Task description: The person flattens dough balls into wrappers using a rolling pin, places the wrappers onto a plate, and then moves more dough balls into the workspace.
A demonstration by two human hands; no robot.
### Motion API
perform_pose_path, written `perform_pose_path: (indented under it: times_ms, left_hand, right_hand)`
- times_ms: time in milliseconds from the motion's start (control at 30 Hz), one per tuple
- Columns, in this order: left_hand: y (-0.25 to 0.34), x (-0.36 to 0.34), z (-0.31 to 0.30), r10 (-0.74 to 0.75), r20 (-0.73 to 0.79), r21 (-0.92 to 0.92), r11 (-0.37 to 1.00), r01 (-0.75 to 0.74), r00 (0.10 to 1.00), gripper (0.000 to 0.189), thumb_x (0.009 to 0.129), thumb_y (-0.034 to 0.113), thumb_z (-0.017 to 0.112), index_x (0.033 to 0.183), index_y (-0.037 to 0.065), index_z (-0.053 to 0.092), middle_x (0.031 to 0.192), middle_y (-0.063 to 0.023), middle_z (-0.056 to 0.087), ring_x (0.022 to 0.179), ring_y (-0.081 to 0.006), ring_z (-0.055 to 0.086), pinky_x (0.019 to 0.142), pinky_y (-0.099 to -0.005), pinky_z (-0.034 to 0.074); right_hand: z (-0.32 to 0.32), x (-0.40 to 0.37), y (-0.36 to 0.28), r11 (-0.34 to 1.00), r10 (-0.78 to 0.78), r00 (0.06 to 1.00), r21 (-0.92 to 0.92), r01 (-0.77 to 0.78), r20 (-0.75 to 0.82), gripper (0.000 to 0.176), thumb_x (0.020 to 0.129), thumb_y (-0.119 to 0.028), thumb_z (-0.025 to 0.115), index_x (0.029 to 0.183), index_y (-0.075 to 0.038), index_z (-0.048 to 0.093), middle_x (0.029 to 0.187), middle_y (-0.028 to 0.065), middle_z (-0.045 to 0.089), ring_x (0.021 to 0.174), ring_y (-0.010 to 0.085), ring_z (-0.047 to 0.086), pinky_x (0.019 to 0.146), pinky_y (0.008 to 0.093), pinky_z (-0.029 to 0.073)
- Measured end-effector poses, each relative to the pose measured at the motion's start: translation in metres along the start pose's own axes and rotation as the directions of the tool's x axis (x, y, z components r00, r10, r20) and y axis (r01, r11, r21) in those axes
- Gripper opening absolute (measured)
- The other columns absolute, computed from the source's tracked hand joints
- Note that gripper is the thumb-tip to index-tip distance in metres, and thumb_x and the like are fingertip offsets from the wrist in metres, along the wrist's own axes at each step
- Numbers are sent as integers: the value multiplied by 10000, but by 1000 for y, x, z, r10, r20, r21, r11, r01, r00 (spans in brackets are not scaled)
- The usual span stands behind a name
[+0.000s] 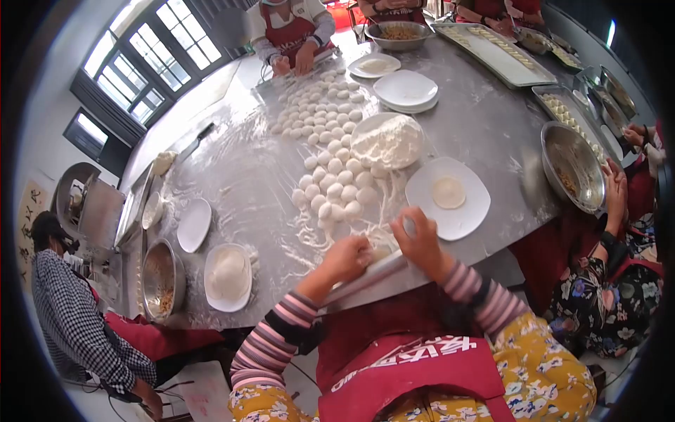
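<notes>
Low over the table's near edge, my left hand (346, 259) has its fingers curled together; whatever lies under them is too small to make out. My right hand (416, 238) is closed round one end of a rolling pin (409, 226). Between the hands lies a pale bit of dough (380, 252), partly hidden. Just beyond them are many small dough balls (334, 184) on floured metal. A white square plate (460, 211) with one flat round wrapper (448, 192) sits right of my right hand. Behind it stands a plate heaped with flour (388, 141).
Metal bowls of filling stand at left (163, 278) and right (573, 165). A plate of wrappers (228, 276) lies front left, stacked plates (406, 90) farther back. Trays of dumplings (492, 53) line the far right. Other people stand round the table (506, 133).
</notes>
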State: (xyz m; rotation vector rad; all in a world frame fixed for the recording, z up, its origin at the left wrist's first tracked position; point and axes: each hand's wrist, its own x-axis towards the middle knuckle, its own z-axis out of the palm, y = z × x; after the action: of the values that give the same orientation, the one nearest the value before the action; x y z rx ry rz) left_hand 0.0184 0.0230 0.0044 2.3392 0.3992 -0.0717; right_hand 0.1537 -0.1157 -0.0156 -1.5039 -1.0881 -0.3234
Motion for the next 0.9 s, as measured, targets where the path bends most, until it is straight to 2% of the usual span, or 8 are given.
perform_pose_path:
  times_ms: [167,233,333,400,633,733,800,900]
  left_hand:
    - [26,36,6,244,5,-172,955,-240,970,98,794,53,593,873,0,570,761,-112,595,702,-195,558,658,-323,449]
    - [65,83,-4,222,79,-637,761,-122,972,107,865,100,598,879,-3,573,787,-17,585,730,-94,533,662,-249,445]
    - [44,114,-14,79,-63,-377,921,-97,995,152,823,122,636,906,8,580,858,-59,592,803,-154,566,720,-299,465]
    - [37,109,-21,2,-341,444,882,159,940,199,765,155,663,903,36,584,948,-117,578,921,-258,564,782,-381,464]
    - [10,105,-14,106,-373,447,891,78,922,211,715,170,667,866,58,570,933,-144,578,912,-363,553,782,-439,460]
    - [9,77,-12,24,-285,353,932,82,958,214,714,125,686,863,35,562,792,-108,595,757,-299,595,692,-386,492]
    - [-2,53,-7,-41,-125,-173,985,19,991,228,716,88,712,878,3,575,704,-63,589,656,-187,588,609,-305,489]
    - [-7,23,-7,-150,-45,-350,928,126,988,260,724,84,729,919,-23,596,743,-58,597,703,-114,572,599,-253,471]
  right_hand:
    - [-44,-37,-28,1000,26,985,-6,-25,172,271,738,-26,689,930,-37,498,705,119,574,607,295,605,524,351,460]
    - [-46,-27,-30,997,49,990,59,-57,130,270,737,-20,688,928,-37,498,707,119,576,610,293,608,529,344,463]
    - [-44,-25,-30,980,70,990,179,-92,126,273,734,-11,687,930,-37,498,716,121,583,615,293,614,537,335,468]
    - [-43,-25,-29,973,72,989,210,-98,128,276,733,-8,688,932,-37,499,723,123,588,618,295,616,541,332,470]
    - [-39,-24,-29,977,89,988,180,-111,124,250,745,-19,689,917,-36,508,712,118,584,612,303,611,531,336,463]
    - [-41,-23,-36,989,73,993,117,-84,97,235,743,-8,690,884,-48,506,690,107,571,575,289,589,511,329,443]
    - [-42,-23,-34,987,88,987,119,-104,134,230,740,-5,691,872,-48,507,678,101,563,558,277,576,502,326,436]
    - [-27,-3,-32,989,53,993,129,-66,102,222,731,-1,694,846,-56,512,645,85,540,521,237,543,480,322,416]
